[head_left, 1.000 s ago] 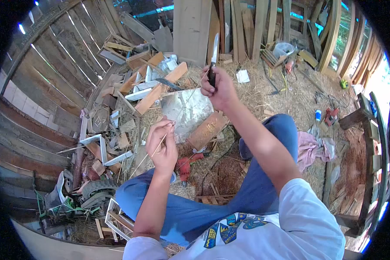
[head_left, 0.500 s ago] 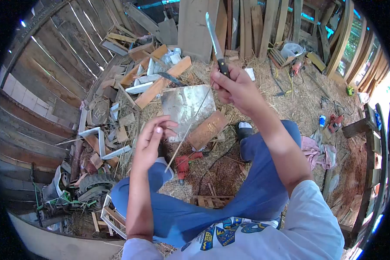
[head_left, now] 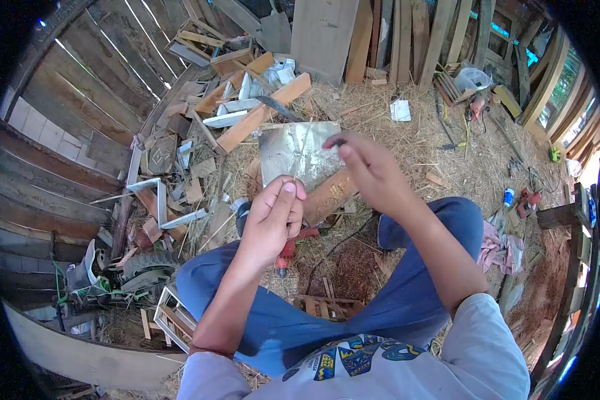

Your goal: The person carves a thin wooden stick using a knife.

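My left hand (head_left: 275, 215) is closed in a pinch around a thin wooden stick (head_left: 305, 143), which rises from the fingertips across a worn metal-looking sheet (head_left: 277, 150). To its right, my right hand (head_left: 377, 175) is curled, with the dark handle of a knife (head_left: 338, 142) showing at its fingertips. The blade cannot be made out against the pale sheet. Beneath the hands lies a brown wooden block (head_left: 330, 197) against the sheet. A red power drill (head_left: 287, 257) is on the ground between my legs, partly covered by my left hand and forearm.
Scrap timber (head_left: 267, 110) and white frame pieces (head_left: 161, 203) pile up on the left. Boards (head_left: 323, 40) lean at the back. A pink cloth (head_left: 500, 250), a blue can (head_left: 509, 197) and a red tool (head_left: 529, 202) lie to the right on the straw-strewn ground.
My right hand has come down with the knife, which was raised blade-up. My left hand, previously open beside the stick, has moved right and closed on it. The view has shifted slightly.
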### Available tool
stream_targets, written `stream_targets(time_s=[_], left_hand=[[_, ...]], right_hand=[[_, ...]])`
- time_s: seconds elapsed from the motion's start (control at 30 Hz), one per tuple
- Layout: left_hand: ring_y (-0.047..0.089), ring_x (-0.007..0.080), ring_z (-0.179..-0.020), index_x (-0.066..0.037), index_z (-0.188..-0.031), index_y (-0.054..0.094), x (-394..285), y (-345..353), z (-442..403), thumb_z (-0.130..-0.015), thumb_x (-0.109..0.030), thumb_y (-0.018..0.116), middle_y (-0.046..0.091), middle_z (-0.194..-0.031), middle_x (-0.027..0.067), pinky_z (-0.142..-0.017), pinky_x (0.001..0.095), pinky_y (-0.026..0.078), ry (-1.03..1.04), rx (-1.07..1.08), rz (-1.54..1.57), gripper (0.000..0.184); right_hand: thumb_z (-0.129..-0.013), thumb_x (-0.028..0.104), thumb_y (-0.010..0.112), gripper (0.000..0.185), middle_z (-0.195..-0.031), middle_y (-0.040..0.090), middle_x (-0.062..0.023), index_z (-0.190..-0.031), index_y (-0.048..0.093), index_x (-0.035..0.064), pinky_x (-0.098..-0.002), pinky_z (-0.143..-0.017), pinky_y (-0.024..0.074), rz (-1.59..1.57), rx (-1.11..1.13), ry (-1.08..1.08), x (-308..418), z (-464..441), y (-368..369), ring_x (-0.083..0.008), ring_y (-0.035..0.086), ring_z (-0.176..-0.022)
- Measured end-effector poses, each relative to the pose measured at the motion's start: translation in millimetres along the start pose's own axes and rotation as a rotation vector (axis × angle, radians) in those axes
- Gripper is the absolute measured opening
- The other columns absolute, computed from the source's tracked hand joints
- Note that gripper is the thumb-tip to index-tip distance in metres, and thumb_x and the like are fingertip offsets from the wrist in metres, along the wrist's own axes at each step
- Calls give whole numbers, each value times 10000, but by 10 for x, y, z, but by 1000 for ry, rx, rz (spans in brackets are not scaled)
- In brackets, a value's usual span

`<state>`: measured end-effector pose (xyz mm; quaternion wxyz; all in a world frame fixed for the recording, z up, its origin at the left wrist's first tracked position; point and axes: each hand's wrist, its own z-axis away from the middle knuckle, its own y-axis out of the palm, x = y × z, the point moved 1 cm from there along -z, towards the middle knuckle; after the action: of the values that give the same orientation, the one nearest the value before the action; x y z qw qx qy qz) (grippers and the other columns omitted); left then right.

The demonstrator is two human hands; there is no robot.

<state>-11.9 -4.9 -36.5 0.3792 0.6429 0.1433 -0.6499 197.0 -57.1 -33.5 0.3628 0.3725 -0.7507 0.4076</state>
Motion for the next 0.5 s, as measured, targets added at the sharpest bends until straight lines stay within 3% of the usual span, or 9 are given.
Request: stream_targets(time_s=[0.03, 0.07, 0.13, 0.5], left_hand=[[231, 33, -477, -55, -989, 501, -8, -3, -7, -1129, -252, 364, 329, -614, -63, -441, 231, 221, 0, 0, 21, 278], [231, 33, -477, -55, -989, 501, -15, -5, -9, -1129, -252, 364, 329, -614, -63, -441, 231, 221, -3, 0, 17, 278], [240, 33, -476, -61, -976, 496, -30, 6, 5, -1129, -252, 361, 315, -597, -63, -440, 233, 223, -13, 11, 40, 280], [244, 47, -487, -78, -951, 491, -102, 50, 77, -1124, -250, 364, 304, -603, -63, -454, 253, 214, 19, -31, -69, 275]], right_hand=[[-1018, 237, 571, 211, -817, 601, -87, -1125, 662, 78, -389, -640, 488, 196, -27, -234, -32, 13, 31, -261, 641, -722], [-1018, 237, 571, 211, -817, 601, -87, -1125, 662, 78, -389, -640, 488, 194, -31, -232, -55, 54, 27, -261, 641, -722], [-967, 237, 614, 186, -874, 617, -130, -1080, 658, 96, -439, -660, 516, 345, 121, -172, 76, 104, 17, -354, 657, -778], [-911, 293, 670, 178, -793, 607, -82, -978, 649, 129, -440, -584, 517, 523, 70, -209, 147, 86, 13, -326, 658, -699]])
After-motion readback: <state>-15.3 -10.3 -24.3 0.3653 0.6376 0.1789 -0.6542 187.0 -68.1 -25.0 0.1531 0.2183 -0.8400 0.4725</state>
